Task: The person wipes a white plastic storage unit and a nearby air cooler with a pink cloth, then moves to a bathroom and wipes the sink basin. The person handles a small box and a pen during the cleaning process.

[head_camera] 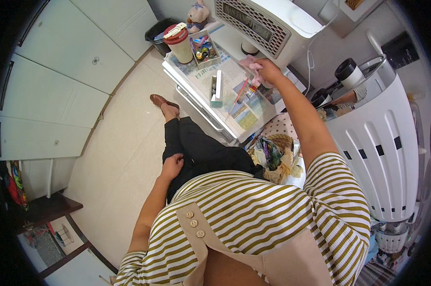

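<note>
My right hand (271, 72) is closed on a pink cloth (255, 68) at the back right of a low white table covered with newspaper (233, 78). Below the cloth lie a red-handled paintbrush (241, 90) and a small paint tube (251, 90). Left of the brush, a long narrow box (217, 89) stands with its flap up. Behind it is a grey box (205, 53) of small tubes and jars, beside a cream canister with a red lid (179, 43). My left hand (173, 166) rests on my black-trousered thigh, with its fingers curled; nothing is visible in it.
A white lamp-like appliance (269, 25) overhangs the table's back. A black bin (158, 34) and a plush toy (197, 16) stand behind the canister. A large white slotted unit (376, 143) is at my right, with crumpled cloths (276, 153) near it. Pale cabinets (69, 53) line the left.
</note>
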A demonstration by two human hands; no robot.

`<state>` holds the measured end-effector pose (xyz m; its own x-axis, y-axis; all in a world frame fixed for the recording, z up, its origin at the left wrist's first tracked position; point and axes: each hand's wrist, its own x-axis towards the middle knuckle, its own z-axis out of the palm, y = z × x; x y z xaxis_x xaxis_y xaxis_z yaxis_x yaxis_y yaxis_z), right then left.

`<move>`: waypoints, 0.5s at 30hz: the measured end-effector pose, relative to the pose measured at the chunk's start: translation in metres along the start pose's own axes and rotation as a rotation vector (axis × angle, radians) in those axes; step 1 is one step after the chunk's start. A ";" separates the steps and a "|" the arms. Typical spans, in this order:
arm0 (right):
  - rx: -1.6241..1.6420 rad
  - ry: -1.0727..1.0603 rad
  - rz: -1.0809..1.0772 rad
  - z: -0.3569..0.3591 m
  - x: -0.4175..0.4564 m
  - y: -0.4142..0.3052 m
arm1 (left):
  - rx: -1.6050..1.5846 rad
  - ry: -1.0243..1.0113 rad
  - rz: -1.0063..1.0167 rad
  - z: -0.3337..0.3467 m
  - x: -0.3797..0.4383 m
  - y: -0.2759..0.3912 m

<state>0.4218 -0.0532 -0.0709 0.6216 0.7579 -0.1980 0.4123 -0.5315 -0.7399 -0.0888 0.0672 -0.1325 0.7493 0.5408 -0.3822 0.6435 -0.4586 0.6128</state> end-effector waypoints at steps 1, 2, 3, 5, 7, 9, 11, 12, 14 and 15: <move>-0.031 0.009 -0.035 0.000 -0.001 0.002 | -0.018 0.015 0.033 -0.003 0.008 0.014; -0.073 0.051 -0.101 0.001 -0.001 0.003 | -0.022 0.022 0.100 -0.006 0.018 0.030; -0.127 0.105 -0.166 0.003 -0.001 0.004 | -0.024 0.022 0.152 -0.008 0.029 0.047; -0.176 0.174 -0.228 0.007 0.000 0.003 | -0.020 0.008 0.251 -0.009 0.048 0.080; -0.169 0.210 -0.235 0.012 0.003 -0.003 | -0.018 -0.019 0.337 -0.007 0.067 0.111; -0.369 0.158 -0.318 0.017 0.005 -0.011 | 0.067 -0.063 0.335 -0.001 0.083 0.138; -0.386 0.137 -0.174 0.023 0.005 -0.018 | 0.139 -0.073 0.345 0.007 0.095 0.156; -0.428 0.171 -0.141 0.025 0.004 -0.021 | 0.168 -0.061 0.354 0.011 0.101 0.163; -0.517 0.175 -0.031 0.028 0.001 -0.021 | 0.202 -0.047 0.368 0.019 0.111 0.172; -0.540 0.201 -0.076 0.028 0.000 -0.020 | 0.206 -0.045 0.373 0.022 0.116 0.175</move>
<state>0.3947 -0.0319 -0.0741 0.6693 0.7430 0.0080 0.7095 -0.6358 -0.3040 0.1138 0.0338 -0.0850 0.9399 0.2815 -0.1930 0.3410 -0.7508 0.5656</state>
